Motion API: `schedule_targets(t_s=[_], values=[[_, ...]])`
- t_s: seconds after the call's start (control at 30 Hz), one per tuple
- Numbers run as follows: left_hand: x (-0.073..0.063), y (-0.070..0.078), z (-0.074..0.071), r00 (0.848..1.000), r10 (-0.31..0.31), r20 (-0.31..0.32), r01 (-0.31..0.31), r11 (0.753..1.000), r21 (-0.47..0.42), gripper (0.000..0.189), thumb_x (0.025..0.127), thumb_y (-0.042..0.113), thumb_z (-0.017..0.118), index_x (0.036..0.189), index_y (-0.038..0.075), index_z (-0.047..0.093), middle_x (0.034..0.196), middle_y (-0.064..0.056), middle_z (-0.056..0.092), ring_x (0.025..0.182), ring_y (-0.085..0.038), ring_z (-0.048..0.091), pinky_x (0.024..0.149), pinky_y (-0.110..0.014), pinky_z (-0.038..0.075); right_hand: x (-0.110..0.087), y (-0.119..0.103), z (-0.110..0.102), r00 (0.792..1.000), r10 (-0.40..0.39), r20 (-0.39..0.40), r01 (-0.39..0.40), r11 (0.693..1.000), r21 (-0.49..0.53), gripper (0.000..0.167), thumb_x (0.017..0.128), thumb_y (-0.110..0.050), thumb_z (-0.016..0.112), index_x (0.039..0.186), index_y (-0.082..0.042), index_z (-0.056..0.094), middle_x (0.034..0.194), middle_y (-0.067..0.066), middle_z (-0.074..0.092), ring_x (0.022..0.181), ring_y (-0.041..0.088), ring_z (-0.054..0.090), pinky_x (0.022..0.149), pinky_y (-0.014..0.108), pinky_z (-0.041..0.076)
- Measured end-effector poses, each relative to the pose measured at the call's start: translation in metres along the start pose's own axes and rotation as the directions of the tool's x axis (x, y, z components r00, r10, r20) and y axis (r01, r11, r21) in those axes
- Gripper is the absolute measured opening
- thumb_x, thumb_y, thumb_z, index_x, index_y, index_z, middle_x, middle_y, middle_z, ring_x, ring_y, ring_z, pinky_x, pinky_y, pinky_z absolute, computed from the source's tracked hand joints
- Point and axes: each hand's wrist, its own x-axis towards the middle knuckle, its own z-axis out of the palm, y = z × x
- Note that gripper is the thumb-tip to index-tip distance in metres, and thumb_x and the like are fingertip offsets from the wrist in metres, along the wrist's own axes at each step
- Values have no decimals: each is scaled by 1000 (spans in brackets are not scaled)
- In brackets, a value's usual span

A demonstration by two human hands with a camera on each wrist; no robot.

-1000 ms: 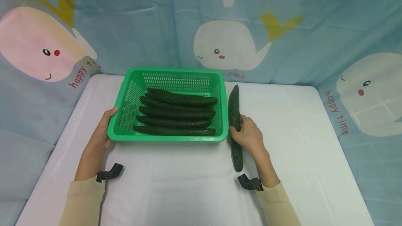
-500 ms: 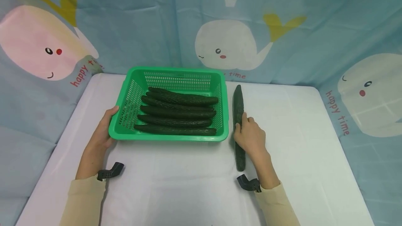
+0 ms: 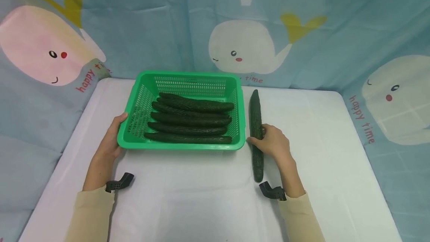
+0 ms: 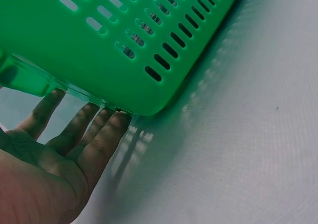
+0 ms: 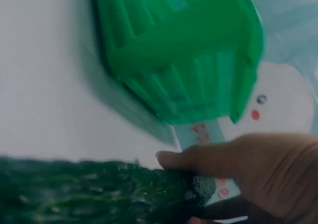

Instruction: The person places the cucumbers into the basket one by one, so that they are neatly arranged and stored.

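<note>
The green plastic basket [image 3: 181,146] stands toward the back of the table, holding several dark green cucumbers [image 3: 189,119] laid crosswise. At its left end is my left hand [image 3: 109,137]. In the left wrist view, this hand's extended fingers [image 4: 102,147] reach the basket's end wall with their tips. To the right of the basket one cucumber [image 3: 256,113] lies lengthwise on the table. My right hand [image 3: 273,141] holds it around the middle, thumb across the top and fingers on the far side. The right wrist view shows the thumb over the cucumber [image 5: 89,191]; the fingers are mostly hidden.
A white cloth covers the table [image 3: 322,141]. Behind it and along both sides hangs a light blue curtain [image 3: 158,29] printed with whales. Beige sleeves and black wrist cameras [image 3: 272,191] are on both arms.
The single cucumber has shifted slightly right, away from the basket, then stayed put. My right hand has moved a little right, its thumb reaching farther across. The left hand stays at the basket.
</note>
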Motion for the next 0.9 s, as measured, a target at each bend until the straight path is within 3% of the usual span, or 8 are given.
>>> schedule_targets(t_s=[0.13,0.3,0.43,0.57,0.67,0.73,0.8,0.9], values=[[0,0,0,1000,3,14,-3,1000,13,75,110,54,40,171,16,17,159,-4,41,127,1,56,100,-12,55,0,7,-6,998,24,58,-27,998,55,70,100,-43,68,144,10,55,122,28,71,106,41,71,88,55,60],[0,0,0,1000,13,7,-13,1000,4,75,110,53,41,171,15,19,151,3,49,127,1,60,100,-13,56,2,11,-8,997,34,72,-42,993,113,74,103,-44,63,146,14,51,136,34,65,124,50,66,101,62,58],[0,-2,2,1000,15,12,-15,1000,-3,75,111,53,41,170,13,19,141,11,54,126,0,61,100,-14,57,4,18,-14,994,10,108,-30,982,186,74,104,-41,64,147,16,49,140,36,62,128,50,64,104,61,58],[2,-4,6,1000,-4,-1,4,1000,6,76,110,55,40,171,15,18,155,-4,47,127,1,58,101,-12,56,6,29,-19,990,-1,138,-38,960,278,76,105,-38,64,153,16,40,148,37,55,136,51,58,111,62,54],[2,-4,4,1000,-12,-15,12,1000,3,76,109,55,42,170,15,22,154,-4,49,125,1,60,99,-12,56,6,34,-20,990,0,139,-45,947,319,77,106,-38,64,156,14,37,151,36,52,139,51,55,113,63,52],[1,-4,3,1000,-16,-16,16,1000,-1,76,109,55,42,170,15,22,148,0,53,124,1,60,99,-12,56,4,34,-21,991,-6,134,-40,939,341,77,105,-38,65,157,12,38,151,35,52,140,51,55,113,63,52],[0,-3,1,1000,-17,-15,17,1000,-11,75,109,54,43,169,14,22,137,13,56,122,0,61,97,-13,57,3,33,-21,992,-18,126,-28,933,360,74,105,-38,66,156,10,41,149,33,55,139,49,56,112,62,53],[0,-1,1,1000,-9,-12,9,1000,-7,75,110,54,42,170,14,22,138,13,55,123,1,61,98,-12,57,1,29,-24,993,-43,107,-1,927,375,71,105,-38,67,155,8,45,147,30,57,138,47,56,110,59,55]])
